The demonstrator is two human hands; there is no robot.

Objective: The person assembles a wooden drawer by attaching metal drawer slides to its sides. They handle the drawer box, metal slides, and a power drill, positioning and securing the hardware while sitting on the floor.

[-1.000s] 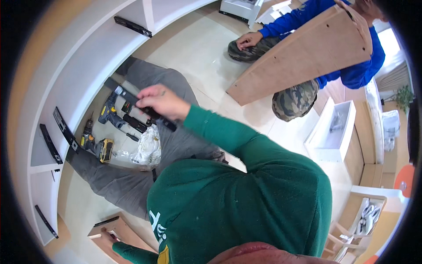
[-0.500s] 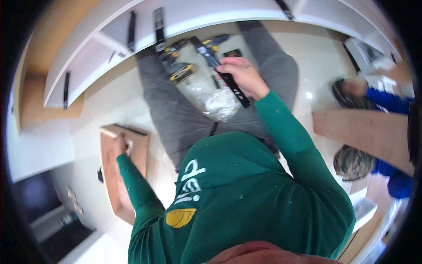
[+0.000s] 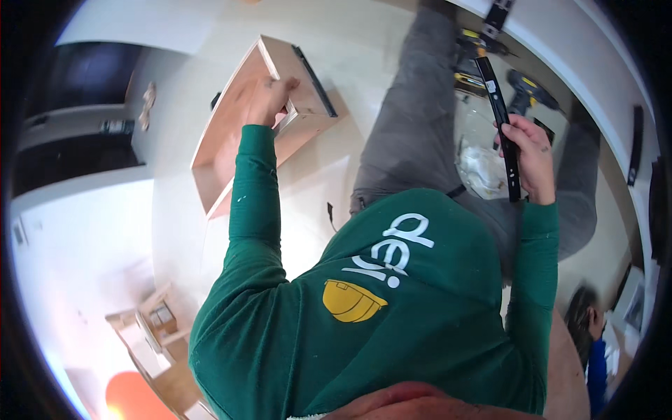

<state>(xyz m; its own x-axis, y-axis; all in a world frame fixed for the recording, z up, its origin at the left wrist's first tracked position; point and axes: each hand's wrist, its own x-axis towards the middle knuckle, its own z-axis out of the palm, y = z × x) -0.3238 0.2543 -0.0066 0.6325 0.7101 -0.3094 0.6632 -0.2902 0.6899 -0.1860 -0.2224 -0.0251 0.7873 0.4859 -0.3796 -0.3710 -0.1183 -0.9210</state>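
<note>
My right hand (image 3: 530, 152) grips a long black drawer slide (image 3: 498, 112) near its lower half, holding it upright over my lap. My left hand (image 3: 271, 98) is closed on the front panel of a wooden drawer box (image 3: 234, 119), which lies on the floor to my left. A second dark slide (image 3: 315, 80) runs along that drawer's outer side. Between my legs, beside the held slide, lies a clear plastic bag (image 3: 481, 170) with white contents that I cannot make out.
Past the slide lie a yellow-and-black cordless drill (image 3: 526, 89) and another power tool (image 3: 470, 66). A white cabinet (image 3: 595, 52) curves along the right, with a black slide (image 3: 635, 143) on it. Another person's hand (image 3: 596, 323) shows at lower right.
My view has swung left, toward the drawer box, which now sits nearer the middle. My right hand still holds the slide; my left hand stays on the drawer.
</note>
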